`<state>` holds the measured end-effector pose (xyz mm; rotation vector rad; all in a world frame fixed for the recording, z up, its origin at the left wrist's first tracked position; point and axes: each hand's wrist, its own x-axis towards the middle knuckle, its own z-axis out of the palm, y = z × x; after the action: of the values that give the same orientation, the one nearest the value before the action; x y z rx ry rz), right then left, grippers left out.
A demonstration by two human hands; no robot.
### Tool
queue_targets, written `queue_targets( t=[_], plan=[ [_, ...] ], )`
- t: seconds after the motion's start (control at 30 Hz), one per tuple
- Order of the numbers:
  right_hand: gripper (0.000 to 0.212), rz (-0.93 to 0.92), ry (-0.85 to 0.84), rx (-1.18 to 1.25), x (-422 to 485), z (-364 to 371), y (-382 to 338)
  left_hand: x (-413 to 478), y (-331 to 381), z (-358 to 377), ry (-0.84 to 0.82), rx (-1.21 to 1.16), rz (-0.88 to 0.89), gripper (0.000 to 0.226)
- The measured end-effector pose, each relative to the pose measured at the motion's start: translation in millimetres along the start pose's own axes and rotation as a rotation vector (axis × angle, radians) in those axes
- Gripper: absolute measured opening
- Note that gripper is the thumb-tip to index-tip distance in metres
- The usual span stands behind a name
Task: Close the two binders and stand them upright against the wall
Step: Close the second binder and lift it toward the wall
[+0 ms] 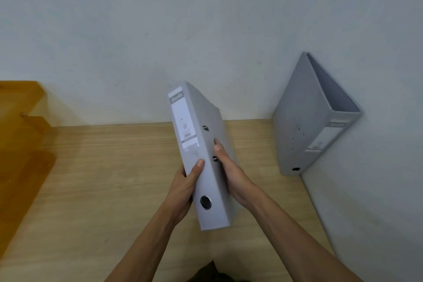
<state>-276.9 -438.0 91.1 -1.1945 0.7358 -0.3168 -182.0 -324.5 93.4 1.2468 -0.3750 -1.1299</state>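
Observation:
A closed grey binder [199,144] is held above the wooden table [103,178] with its labelled spine facing me, tilted with the top leaning left. My left hand [185,188] grips its left side, thumb on the spine. Flat against the right cover lies my right hand [231,171], fingers pointing up. A second grey binder [306,121] stands in the right corner, leaning against the walls with its top slightly apart.
The white back wall [183,30] meets the table just beyond the held binder. A white side wall [377,190] bounds the table on the right. Orange stacked trays [20,126] sit at the left edge.

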Motion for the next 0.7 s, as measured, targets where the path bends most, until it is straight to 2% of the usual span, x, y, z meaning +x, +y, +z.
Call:
queue_targets(
  t=[0.1,0.23,0.37,0.57,0.7],
  plan=[
    [0.075,-0.142,0.020,0.007,-21,-12,-26,5,7,17,-0.053,0.146,0.095,0.053],
    [0.062,-0.262,0.108,-0.006,-42,-36,-34,13,8,40,-0.153,0.373,0.156,0.072],
    [0.064,-0.264,0.171,-0.039,-62,-62,-21,18,-5,55,-0.226,0.523,0.167,0.086],
    [0.055,-0.236,0.286,-0.082,-76,-97,-4,41,-12,72,-0.348,0.671,0.122,0.108],
    [0.054,-0.206,0.389,-0.152,-81,-120,11,61,-22,91,-0.369,0.794,0.090,0.119]
  ],
)
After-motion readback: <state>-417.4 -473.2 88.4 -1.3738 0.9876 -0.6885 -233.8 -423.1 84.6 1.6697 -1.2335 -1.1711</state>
